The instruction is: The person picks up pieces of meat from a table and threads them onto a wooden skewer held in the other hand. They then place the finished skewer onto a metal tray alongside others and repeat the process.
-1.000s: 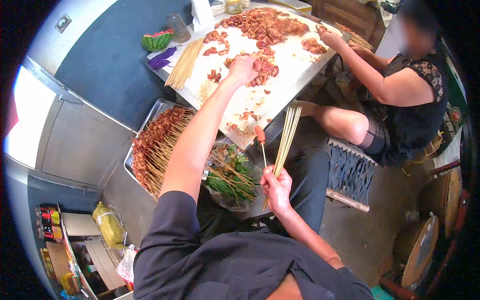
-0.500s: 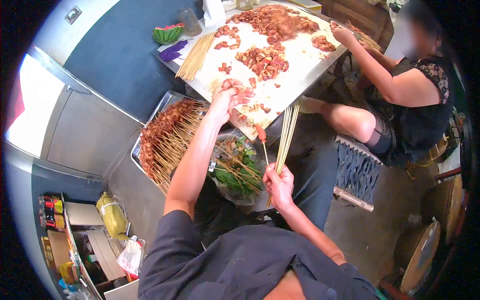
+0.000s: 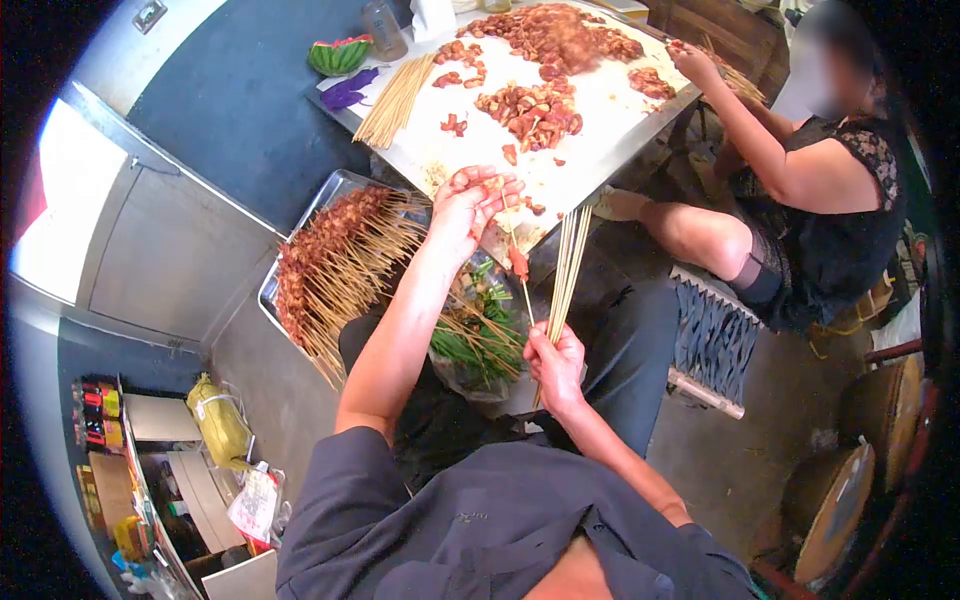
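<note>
My right hand (image 3: 557, 365) is wrapped round a bundle of bare wooden skewers (image 3: 571, 265). The same hand also holds one separate skewer, with a piece of red meat (image 3: 518, 263) threaded partway along it. My left hand (image 3: 470, 207) is palm-up over the table's near corner, its fingers curled around what looks like a small piece of meat (image 3: 494, 184) by that skewer's tip. The fingers partly hide this piece. A heap of cut meat (image 3: 530, 115) lies farther back on the white tabletop (image 3: 420, 150).
Left of my knees, a metal tray (image 3: 268, 290) holds many loaded skewers (image 3: 340, 260). A bag of greens (image 3: 470, 345) sits between my legs. Loose skewers (image 3: 398, 100), a purple cloth-like item (image 3: 347, 88) and watermelon (image 3: 338, 56) are at the left. Another person (image 3: 820, 190) sits at right.
My left hand has drawn back from the tabletop to the tip of the single skewer. That skewer leans more toward my left hand. My right hand stays nearly still.
</note>
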A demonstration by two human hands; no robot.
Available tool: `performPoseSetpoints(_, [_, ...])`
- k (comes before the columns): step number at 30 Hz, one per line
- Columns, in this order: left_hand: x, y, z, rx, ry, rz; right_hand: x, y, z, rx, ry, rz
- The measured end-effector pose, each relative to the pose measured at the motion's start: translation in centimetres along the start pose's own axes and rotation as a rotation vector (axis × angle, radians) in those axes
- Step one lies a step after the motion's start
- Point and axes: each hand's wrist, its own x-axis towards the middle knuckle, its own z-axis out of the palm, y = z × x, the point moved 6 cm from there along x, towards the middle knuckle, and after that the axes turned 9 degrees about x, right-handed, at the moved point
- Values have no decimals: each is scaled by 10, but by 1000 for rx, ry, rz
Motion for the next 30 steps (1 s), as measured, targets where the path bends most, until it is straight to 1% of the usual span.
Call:
performPoseSetpoints(7, [0, -2, -7, 22, 69, 13, 0, 4, -3, -30, 3, -7])
performPoseSetpoints(9, [-2, 0, -6, 111, 84, 47, 0, 4, -4, -38, 1, -4])
performPoseSetpoints(15, [-1, 8, -9, 173, 45, 117, -1, 3, -2, -34, 13, 24])
performPoseSetpoints(16, [-3, 8, -8, 174, 45, 116, -1, 4, -2, -29, 18, 17])
performPoseSetpoints(18, [-6, 6, -8, 145, 109, 88, -2, 5, -3, -22, 24, 12])
performPoseSetpoints(22, [-9, 2, -7, 137, 121, 102, -5, 4, -1, -2, 5, 27])
performPoseSetpoints(24, [-11, 2, -6, 90, 160, 103, -6, 4, 0, 6, 2, 30])
performPoseSetpoints(28, [-9, -1, -9, 96, 154, 132, -7, 5, 0, -16, 19, 10])
performPoseSetpoints(30, [-8, -2, -11, 101, 174, 110, -7, 6, 0, -17, 22, 10])
